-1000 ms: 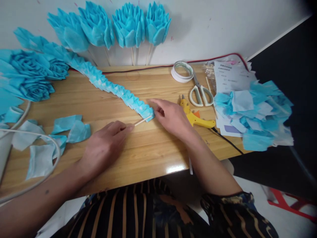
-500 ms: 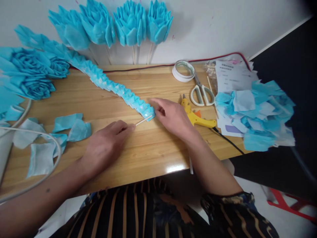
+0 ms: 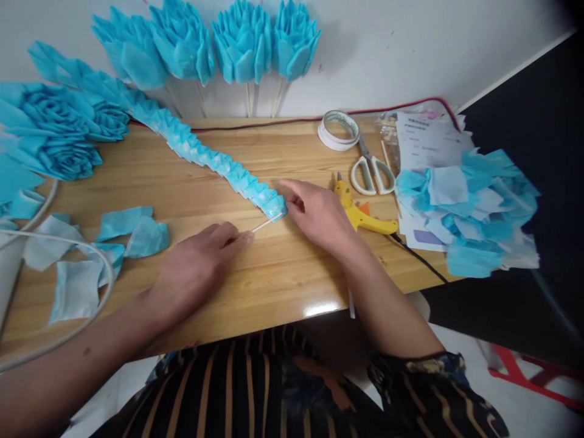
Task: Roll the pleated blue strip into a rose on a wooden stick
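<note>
Little moved: left hand (image 3: 196,264) pinching one stick (image 3: 266,224) at one pleated strip (image 3: 219,163); right hand (image 3: 319,216), grip unclear; four upright flowers (image 3: 243,45).

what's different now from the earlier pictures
Nothing visibly moved on the table, nor was anything picked up or let go; only the view shifted slightly. The left hand still holds the stick at the blue strip's end, beside the right hand.

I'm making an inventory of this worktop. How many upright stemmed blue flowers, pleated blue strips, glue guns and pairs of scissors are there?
Upright stemmed blue flowers: 4
Pleated blue strip: 1
Yellow glue gun: 1
Scissors: 1
Total: 7
</note>
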Tool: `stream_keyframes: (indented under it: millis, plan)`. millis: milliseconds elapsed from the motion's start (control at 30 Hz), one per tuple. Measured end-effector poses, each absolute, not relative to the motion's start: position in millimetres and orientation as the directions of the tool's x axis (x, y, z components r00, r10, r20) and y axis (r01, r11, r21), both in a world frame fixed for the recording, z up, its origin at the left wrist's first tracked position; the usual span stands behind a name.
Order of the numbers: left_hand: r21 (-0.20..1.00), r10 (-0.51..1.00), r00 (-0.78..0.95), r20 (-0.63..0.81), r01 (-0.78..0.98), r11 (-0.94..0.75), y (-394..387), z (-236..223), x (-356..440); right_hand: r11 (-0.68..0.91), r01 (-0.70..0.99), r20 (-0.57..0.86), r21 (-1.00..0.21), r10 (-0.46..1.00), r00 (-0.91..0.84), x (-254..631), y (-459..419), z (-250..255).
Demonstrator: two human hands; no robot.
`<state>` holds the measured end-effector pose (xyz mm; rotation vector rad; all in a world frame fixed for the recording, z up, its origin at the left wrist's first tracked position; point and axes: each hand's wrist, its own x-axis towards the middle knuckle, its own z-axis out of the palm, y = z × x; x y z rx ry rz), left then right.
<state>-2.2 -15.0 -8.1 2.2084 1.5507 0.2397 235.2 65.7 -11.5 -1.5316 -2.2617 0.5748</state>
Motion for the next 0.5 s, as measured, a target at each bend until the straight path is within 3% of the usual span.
stream_keyframes:
  millis: [233,500]
  plan:
    - [0.478,0.934,0.336,-0.123,0.845,-0.241,-13.7,-4.8,-0.6,0.386,0.772,0.155,-0.505,0.92,-0.359,240.1,63.5,-9.5]
    - [0.41,0.909,0.41,-0.076,0.844,-0.347,-13.8,-11.6,-5.9,0.532,0.69,0.348,-0.491,0.846,-0.404,243.8,64.0,-12.3]
